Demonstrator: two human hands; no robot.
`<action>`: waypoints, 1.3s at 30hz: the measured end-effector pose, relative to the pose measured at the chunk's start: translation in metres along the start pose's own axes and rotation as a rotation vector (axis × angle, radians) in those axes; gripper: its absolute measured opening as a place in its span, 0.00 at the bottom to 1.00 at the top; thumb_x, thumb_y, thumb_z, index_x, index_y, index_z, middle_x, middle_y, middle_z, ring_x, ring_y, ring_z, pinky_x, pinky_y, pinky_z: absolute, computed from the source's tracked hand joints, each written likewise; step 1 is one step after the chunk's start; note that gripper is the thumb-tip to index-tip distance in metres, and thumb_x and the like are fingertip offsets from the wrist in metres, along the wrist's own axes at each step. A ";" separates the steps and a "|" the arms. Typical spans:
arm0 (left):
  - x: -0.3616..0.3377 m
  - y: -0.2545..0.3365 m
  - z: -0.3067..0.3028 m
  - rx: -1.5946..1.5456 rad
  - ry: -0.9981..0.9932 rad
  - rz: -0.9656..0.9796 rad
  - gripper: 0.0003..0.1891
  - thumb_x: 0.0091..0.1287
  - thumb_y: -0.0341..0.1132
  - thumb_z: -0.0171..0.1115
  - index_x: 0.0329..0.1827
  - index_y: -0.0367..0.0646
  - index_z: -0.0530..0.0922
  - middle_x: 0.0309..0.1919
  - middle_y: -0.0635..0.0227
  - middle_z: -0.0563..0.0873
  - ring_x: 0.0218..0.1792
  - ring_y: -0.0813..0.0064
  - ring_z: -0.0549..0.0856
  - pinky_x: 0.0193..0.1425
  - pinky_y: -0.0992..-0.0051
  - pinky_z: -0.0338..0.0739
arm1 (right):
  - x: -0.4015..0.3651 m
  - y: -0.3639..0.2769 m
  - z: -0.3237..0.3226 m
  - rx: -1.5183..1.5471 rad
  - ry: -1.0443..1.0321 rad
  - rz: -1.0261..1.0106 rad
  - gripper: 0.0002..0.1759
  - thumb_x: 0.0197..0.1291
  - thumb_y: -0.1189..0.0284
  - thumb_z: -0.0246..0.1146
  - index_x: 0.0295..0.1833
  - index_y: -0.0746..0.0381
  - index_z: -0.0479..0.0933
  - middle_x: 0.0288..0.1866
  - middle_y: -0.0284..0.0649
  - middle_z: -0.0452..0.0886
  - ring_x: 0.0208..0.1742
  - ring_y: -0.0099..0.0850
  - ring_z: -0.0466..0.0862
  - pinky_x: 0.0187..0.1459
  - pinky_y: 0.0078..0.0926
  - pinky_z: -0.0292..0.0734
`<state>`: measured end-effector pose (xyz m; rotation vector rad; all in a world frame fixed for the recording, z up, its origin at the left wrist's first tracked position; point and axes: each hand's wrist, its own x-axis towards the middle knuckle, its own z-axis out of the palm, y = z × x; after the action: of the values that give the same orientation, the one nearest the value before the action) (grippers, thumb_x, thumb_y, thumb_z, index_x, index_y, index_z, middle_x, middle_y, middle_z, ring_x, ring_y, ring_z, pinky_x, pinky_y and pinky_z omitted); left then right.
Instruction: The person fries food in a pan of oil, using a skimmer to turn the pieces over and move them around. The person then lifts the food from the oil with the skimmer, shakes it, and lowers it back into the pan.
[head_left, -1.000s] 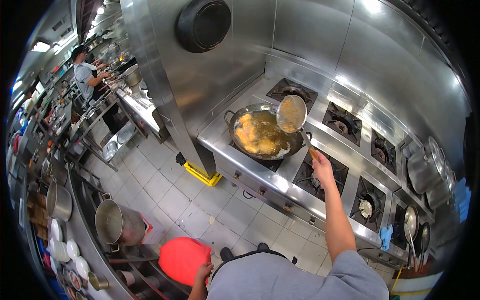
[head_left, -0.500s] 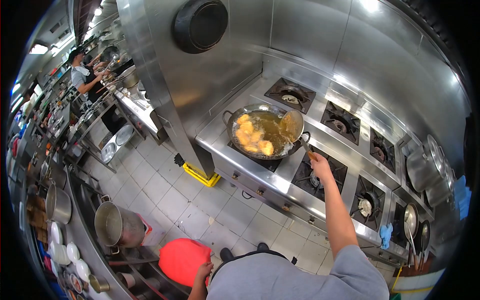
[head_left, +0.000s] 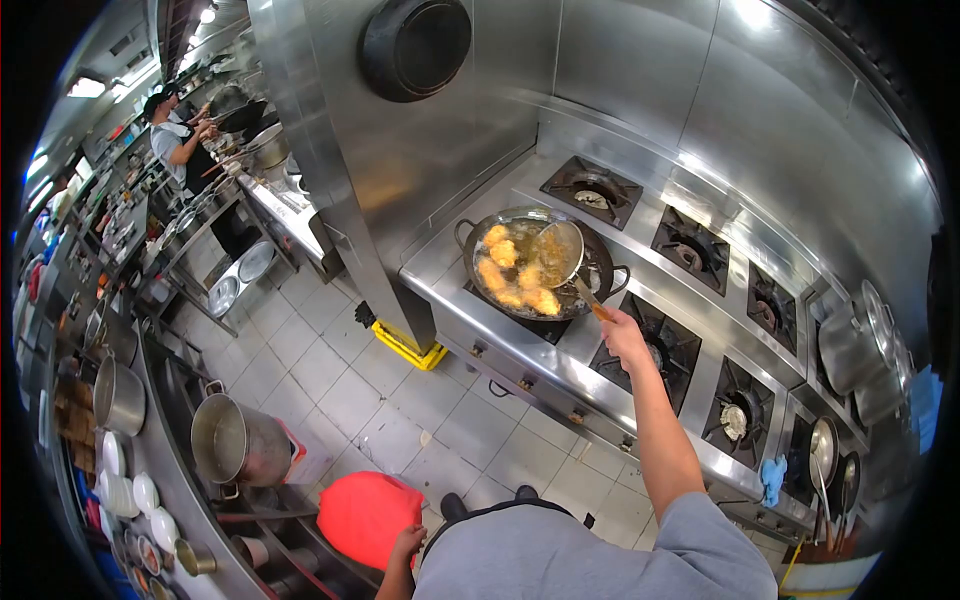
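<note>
My right hand (head_left: 622, 336) is wrapped round the wooden handle of a wire skimmer (head_left: 560, 250). The skimmer's round mesh head is in the wok (head_left: 478, 285), at the right of several golden fried pieces (head_left: 515, 285). Bubbling oil surrounds the pieces, and the wok sits on a front burner at the left end of the stove. Low by my waist hangs my left hand (head_left: 408, 543), fingers loosely curled with nothing visible in them. It overlaps the edge of a red round-topped thing (head_left: 365, 520) in this view.
Several burners (head_left: 690, 252) line the steel stove (head_left: 590, 390). Pans and ladles (head_left: 822, 450) hang at its right end, beside large pots (head_left: 852, 345). A deep pot (head_left: 235, 440) stands at the left near a shelf of bowls. Farther off, a person (head_left: 180, 150) works at another counter.
The skimmer head has moved left in the wok, toward the fried pieces, which have spread apart. My right hand has shifted left with it. The view has tilted slightly.
</note>
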<state>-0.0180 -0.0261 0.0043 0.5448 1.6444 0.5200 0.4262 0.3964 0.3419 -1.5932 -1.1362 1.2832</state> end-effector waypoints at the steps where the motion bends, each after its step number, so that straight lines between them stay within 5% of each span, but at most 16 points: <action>1: 0.002 -0.001 0.000 -0.001 0.001 -0.001 0.15 0.64 0.42 0.58 0.47 0.41 0.78 0.27 0.71 0.80 0.21 0.78 0.76 0.21 0.77 0.69 | -0.003 -0.002 0.002 0.000 -0.001 0.001 0.21 0.59 0.74 0.53 0.60 0.59 0.72 0.23 0.29 0.69 0.15 0.17 0.63 0.14 0.17 0.55; 9: 0.005 0.008 -0.004 0.031 0.008 -0.052 0.20 0.63 0.43 0.60 0.53 0.39 0.76 0.31 0.67 0.82 0.24 0.76 0.78 0.25 0.75 0.72 | -0.023 -0.021 0.008 -0.113 0.012 -0.104 0.29 0.60 0.75 0.53 0.68 0.66 0.64 0.28 0.30 0.72 0.26 0.20 0.70 0.28 0.18 0.64; 21: 0.002 0.011 -0.006 0.071 0.020 -0.001 0.21 0.63 0.43 0.59 0.53 0.37 0.76 0.32 0.65 0.83 0.25 0.74 0.79 0.28 0.73 0.75 | -0.017 -0.031 -0.008 0.015 0.083 -0.097 0.27 0.62 0.74 0.54 0.69 0.61 0.65 0.27 0.27 0.71 0.23 0.16 0.65 0.22 0.15 0.60; 26: 0.018 -0.012 -0.008 0.083 -0.012 0.005 0.21 0.63 0.44 0.59 0.53 0.38 0.77 0.33 0.65 0.83 0.24 0.74 0.80 0.26 0.74 0.74 | 0.027 -0.010 -0.027 -0.129 0.245 -0.202 0.26 0.61 0.76 0.53 0.66 0.66 0.66 0.38 0.35 0.78 0.31 0.24 0.74 0.37 0.22 0.71; 33: 0.013 -0.009 -0.006 0.051 0.008 -0.012 0.21 0.64 0.44 0.59 0.54 0.39 0.76 0.34 0.64 0.84 0.24 0.74 0.80 0.25 0.73 0.74 | 0.065 0.022 -0.030 -0.123 0.282 -0.209 0.23 0.61 0.76 0.53 0.63 0.67 0.69 0.38 0.37 0.79 0.32 0.24 0.75 0.36 0.22 0.71; 35: 0.013 -0.010 -0.005 0.034 0.014 -0.007 0.21 0.64 0.44 0.59 0.54 0.39 0.76 0.34 0.65 0.84 0.24 0.74 0.80 0.25 0.74 0.74 | 0.064 0.022 -0.018 -0.141 0.198 -0.192 0.23 0.63 0.73 0.52 0.65 0.60 0.68 0.26 0.29 0.70 0.20 0.18 0.66 0.19 0.18 0.60; 39: 0.004 -0.002 -0.004 0.038 0.026 -0.021 0.21 0.64 0.44 0.59 0.54 0.39 0.76 0.34 0.66 0.84 0.24 0.75 0.79 0.26 0.74 0.74 | 0.048 0.012 0.013 -0.066 0.125 -0.078 0.24 0.60 0.74 0.52 0.64 0.59 0.70 0.25 0.29 0.69 0.19 0.18 0.65 0.16 0.19 0.58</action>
<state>-0.0221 -0.0253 0.0010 0.5496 1.6863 0.4833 0.4203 0.4393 0.3144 -1.6368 -1.1608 1.0912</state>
